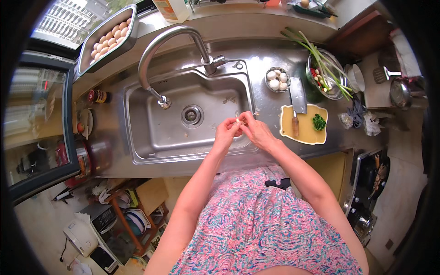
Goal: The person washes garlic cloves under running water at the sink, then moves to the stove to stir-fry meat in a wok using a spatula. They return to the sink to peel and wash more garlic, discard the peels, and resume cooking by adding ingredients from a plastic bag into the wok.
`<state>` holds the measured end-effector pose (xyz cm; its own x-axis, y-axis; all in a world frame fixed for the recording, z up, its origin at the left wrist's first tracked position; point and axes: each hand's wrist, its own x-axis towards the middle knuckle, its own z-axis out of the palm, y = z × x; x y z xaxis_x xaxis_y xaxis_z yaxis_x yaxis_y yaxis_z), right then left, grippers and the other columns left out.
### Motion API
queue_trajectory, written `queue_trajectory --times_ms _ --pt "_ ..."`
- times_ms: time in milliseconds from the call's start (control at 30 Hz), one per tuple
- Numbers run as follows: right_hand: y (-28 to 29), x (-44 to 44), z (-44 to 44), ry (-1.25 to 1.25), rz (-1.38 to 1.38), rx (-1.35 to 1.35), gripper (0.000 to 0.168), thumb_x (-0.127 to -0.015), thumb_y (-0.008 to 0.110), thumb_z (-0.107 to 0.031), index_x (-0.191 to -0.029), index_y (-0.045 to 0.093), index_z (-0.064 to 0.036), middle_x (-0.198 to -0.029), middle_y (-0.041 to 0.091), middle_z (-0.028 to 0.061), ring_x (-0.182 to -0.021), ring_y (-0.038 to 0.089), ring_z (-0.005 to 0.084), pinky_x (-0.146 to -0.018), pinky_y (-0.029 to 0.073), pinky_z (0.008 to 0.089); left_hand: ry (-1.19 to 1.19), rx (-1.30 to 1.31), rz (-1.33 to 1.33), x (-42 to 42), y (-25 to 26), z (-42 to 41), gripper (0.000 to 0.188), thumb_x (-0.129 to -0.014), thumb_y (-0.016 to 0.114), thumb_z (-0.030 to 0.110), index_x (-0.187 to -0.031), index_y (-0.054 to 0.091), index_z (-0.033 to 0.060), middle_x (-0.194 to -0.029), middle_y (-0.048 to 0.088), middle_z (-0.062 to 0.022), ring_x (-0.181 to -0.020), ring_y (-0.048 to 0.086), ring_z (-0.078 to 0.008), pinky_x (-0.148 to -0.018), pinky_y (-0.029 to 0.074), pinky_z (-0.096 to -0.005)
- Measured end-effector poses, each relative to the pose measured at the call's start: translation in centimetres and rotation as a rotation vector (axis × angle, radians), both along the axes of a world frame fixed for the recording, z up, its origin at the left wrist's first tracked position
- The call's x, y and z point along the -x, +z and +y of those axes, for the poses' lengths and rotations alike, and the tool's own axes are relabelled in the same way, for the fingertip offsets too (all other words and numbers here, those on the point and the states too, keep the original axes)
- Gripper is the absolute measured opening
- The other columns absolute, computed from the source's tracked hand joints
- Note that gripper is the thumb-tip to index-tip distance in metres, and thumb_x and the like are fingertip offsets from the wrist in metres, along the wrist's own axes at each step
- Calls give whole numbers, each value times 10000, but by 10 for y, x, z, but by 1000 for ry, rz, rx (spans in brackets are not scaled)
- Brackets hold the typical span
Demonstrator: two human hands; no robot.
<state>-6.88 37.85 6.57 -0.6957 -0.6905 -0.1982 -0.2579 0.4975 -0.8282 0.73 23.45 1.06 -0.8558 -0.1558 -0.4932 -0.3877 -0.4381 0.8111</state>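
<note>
Over the right side of the stainless steel sink [165, 137], my two hands meet at the fingertips. Between them is a small pale clove [238, 120], which looks like garlic and is mostly hidden by the fingers. My left hand [225, 134] pinches it from the left, and my right hand [257, 130] has its fingers on it from the right. Thin scraps of peel [229, 100] lie in the sink. Just right of the sink, a cleaver [298, 96] rests with its wooden handle on a yellow cutting board [306, 134], beside chopped greens [319, 122].
A curved faucet [147, 58] arches over the sink. Right of it stand a small bowl of white mushrooms or bulbs [277, 79] and a metal bowl [309, 74] with scallions [321, 62], red chillies and pale cloves. A tray of eggs [110, 41] sits by the open window [74, 117].
</note>
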Motion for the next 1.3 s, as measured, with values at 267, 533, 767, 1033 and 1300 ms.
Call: queue_trajectory --times_ms 267,533,767,1033,1300 --pt "7 4 -14 41 -214 190 246 -961 562 -159 -1184 475 -99 -925 682 125 -834 665 230 -720 512 349 -116 460 109 -4 37 -25 190 -933 600 144 -1049 620 -5 -771 654 -42 -688 581 -79 -618 476 -249" --pt "0 -4 -25 -82 -667 517 240 -998 515 -192 -1198 431 -89 -790 552 -9 -720 513 65 -632 430 226 -168 184 167 2 50 -42 194 -969 567 163 -1049 589 -13 -842 659 -28 -751 575 -71 -665 468 -238" --pt "5 -8 -30 -142 -723 535 243 -1014 474 -253 -1199 450 -97 -775 499 -38 -700 459 46 -623 382 204 -162 97 163 4 51 -49 182 -968 571 173 -1031 591 3 -810 624 -12 -726 554 -63 -655 458 -225" --pt "10 -9 -43 -287 -898 629 227 -1016 474 -273 -1127 536 -85 -756 508 -56 -662 451 31 -597 369 189 -143 -207 99 2 53 -63 157 -970 562 160 -1046 582 24 -862 623 -25 -748 577 -90 -714 496 -248" --pt "-2 -3 -53 -344 -419 546 150 -974 567 -211 -1030 580 -72 -784 589 -37 -658 487 17 -553 390 181 -41 -286 62 1 59 -55 254 -983 563 268 -1081 584 35 -915 640 -45 -803 626 -118 -712 553 -260"
